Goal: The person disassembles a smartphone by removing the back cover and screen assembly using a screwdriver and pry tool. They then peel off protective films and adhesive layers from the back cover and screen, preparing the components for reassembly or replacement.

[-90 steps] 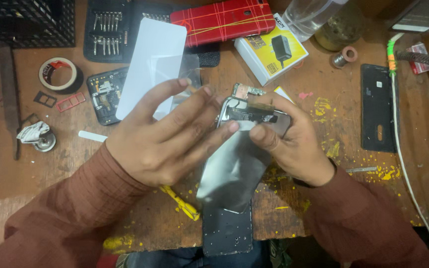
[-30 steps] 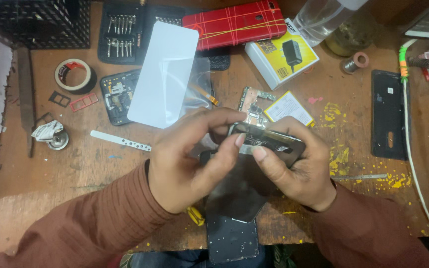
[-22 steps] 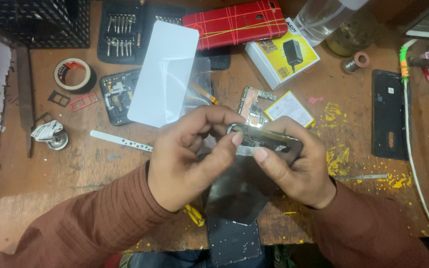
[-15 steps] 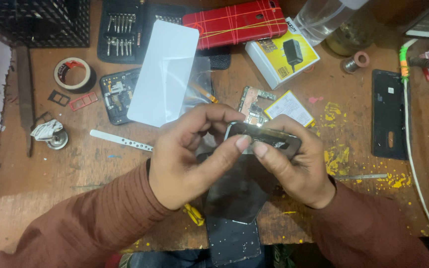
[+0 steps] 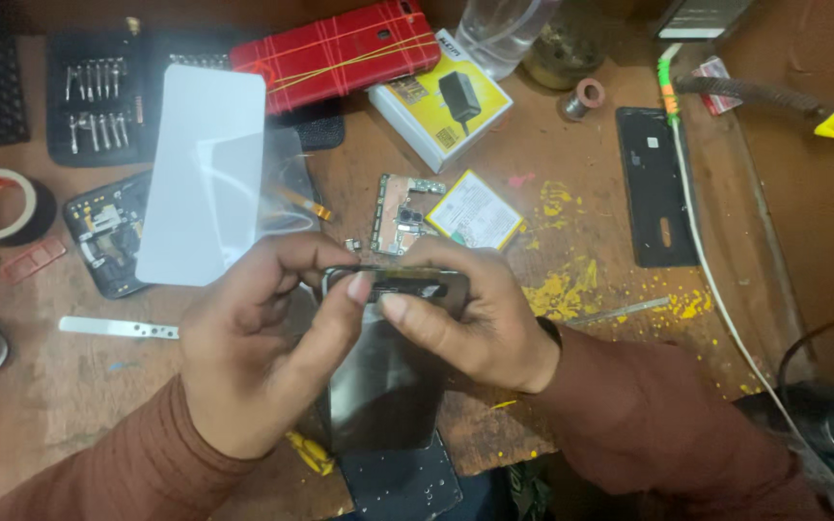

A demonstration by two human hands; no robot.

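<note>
Your left hand (image 5: 263,357) and right hand (image 5: 470,314) both grip the dark phone frame (image 5: 388,376), its circuit board (image 5: 396,201) and battery (image 5: 475,210) lying out on the counter (image 5: 98,405), reassembly not yet done

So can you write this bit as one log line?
left hand: gripping phone frame | right hand: gripping its top edge | table: circuit board

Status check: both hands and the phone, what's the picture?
Left hand and right hand both grip phone at its top edge. Phone tilted above bench. Nothing between them.
</note>
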